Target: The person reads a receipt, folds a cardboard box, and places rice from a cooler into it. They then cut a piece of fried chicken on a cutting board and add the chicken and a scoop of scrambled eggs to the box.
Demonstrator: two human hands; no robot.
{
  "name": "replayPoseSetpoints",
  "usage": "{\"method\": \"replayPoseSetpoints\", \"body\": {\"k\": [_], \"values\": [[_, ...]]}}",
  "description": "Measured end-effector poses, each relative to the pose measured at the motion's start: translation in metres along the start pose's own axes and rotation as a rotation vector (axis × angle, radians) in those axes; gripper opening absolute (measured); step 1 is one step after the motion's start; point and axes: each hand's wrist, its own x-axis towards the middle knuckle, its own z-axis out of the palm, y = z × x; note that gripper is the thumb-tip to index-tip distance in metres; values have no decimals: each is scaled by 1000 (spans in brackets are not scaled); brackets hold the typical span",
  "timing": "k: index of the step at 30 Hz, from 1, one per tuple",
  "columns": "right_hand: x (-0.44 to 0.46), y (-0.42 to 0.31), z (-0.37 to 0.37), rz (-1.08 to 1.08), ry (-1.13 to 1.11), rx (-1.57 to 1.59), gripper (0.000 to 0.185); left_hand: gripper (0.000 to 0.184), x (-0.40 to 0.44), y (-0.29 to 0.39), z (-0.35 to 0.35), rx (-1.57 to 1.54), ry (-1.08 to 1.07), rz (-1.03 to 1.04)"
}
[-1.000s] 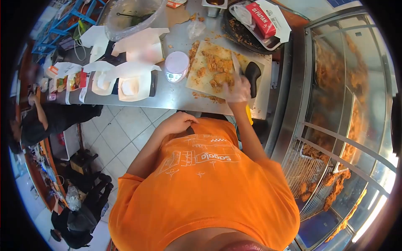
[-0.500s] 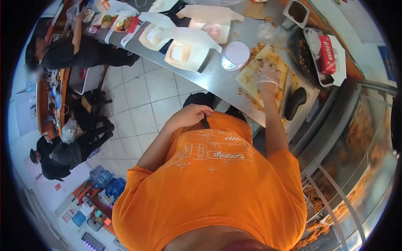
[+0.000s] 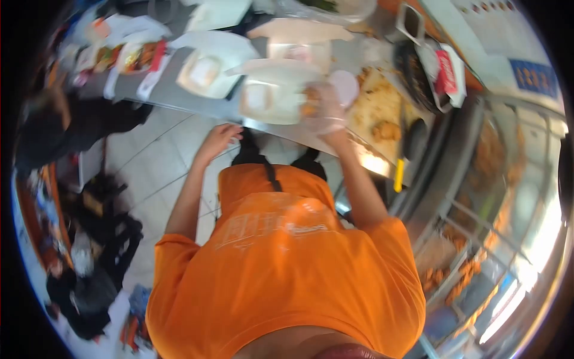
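Note:
My right hand (image 3: 330,110), in a clear plastic glove and smeared by motion, is closed around an orange-brown piece of fried food (image 3: 309,102). It hovers at the right side of an open paper takeaway box (image 3: 286,96) with a white mound of what looks like rice (image 3: 259,96) in it. My left hand (image 3: 220,142) is by the counter's front edge, fingers loosely stretched and holding nothing. To the right is a crumb-covered cutting board (image 3: 373,99), bearing another fried piece (image 3: 387,130). A yellow-handled knife (image 3: 399,175) lies at the board's right side.
More open boxes (image 3: 203,75) line the steel counter (image 3: 167,103) to the left. A pale round tub (image 3: 345,88) stands behind my right hand. A dark pan (image 3: 409,75) is at the back right, near a glass case of fried food (image 3: 466,278). Other people (image 3: 89,293) are at left.
My right hand has moved left from the cutting board to the box, with fried food in it. My left hand has gone from my waist to the counter's edge. The view has shifted.

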Motion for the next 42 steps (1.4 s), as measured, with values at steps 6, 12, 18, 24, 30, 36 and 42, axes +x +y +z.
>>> {"method": "replayPoseSetpoints", "body": {"k": [6, 12, 18, 24, 30, 36, 42], "values": [[4, -30, 53, 33, -305, -496, 59, 54, 18, 19, -5, -240, -197, -82], [-75, 46, -77, 495, 16, -648, 72, 53, 6, 21, 7, -352, -245, 3], [-122, 113, -126, 1003, -190, -935, 82, 47, 2, 22, 8, -256, -219, -44], [-139, 142, -110, 815, -12, -718, 48, 36, -14, 28, -17, -182, 71, -34], [-102, 84, -115, 780, 344, -373, 43, 23, -5, 14, -84, 2, 714, 233], [-2, -46, -18, 535, 302, 439, 49, 40, 50, 40, -138, 741, 986, 638], [101, -118, 111, 486, -258, 382, 41, 45, 77, 47, -162, 701, 553, 306]]}}
